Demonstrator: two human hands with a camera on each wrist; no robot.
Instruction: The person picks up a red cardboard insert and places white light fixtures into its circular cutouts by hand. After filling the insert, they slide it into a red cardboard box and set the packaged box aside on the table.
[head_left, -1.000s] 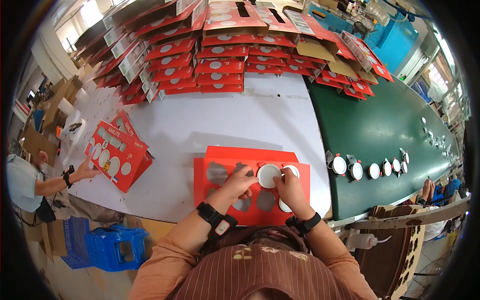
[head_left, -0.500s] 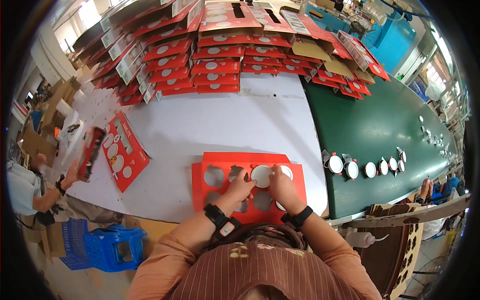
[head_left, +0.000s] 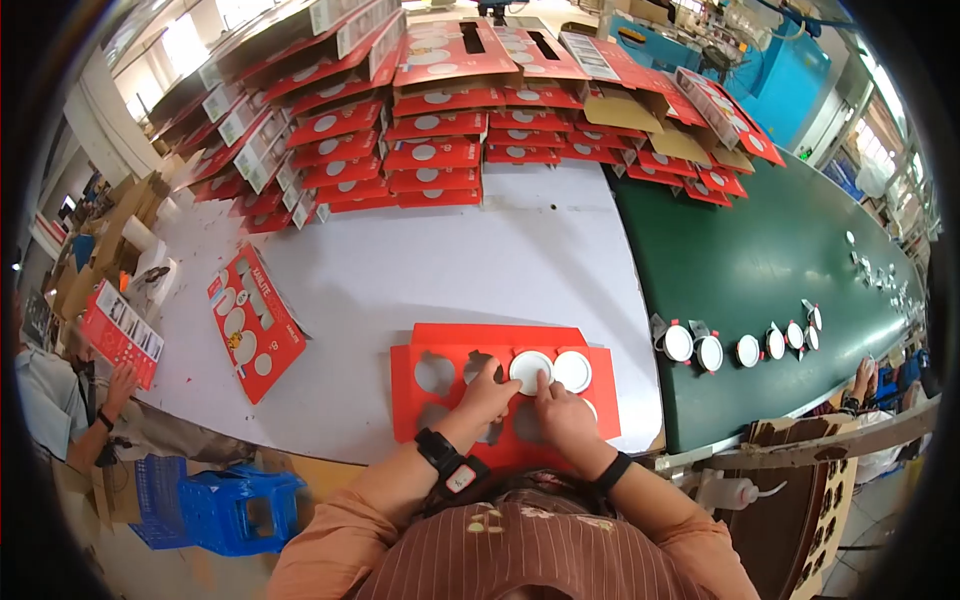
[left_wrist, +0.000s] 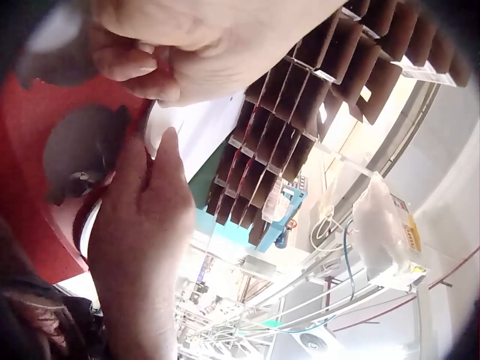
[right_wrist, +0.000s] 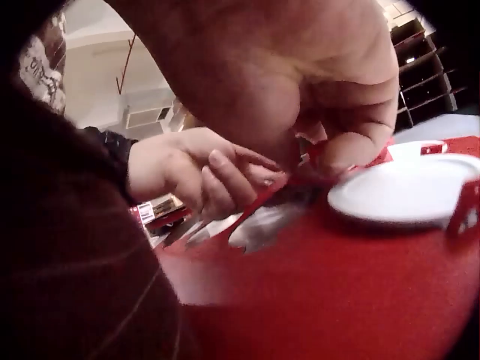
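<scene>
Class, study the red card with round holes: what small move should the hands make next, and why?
Probably press the white disc fully into its hole: the left hand and right hand both have fingertips at its rim on the red card, while the neighbouring disc already looks seated.
</scene>
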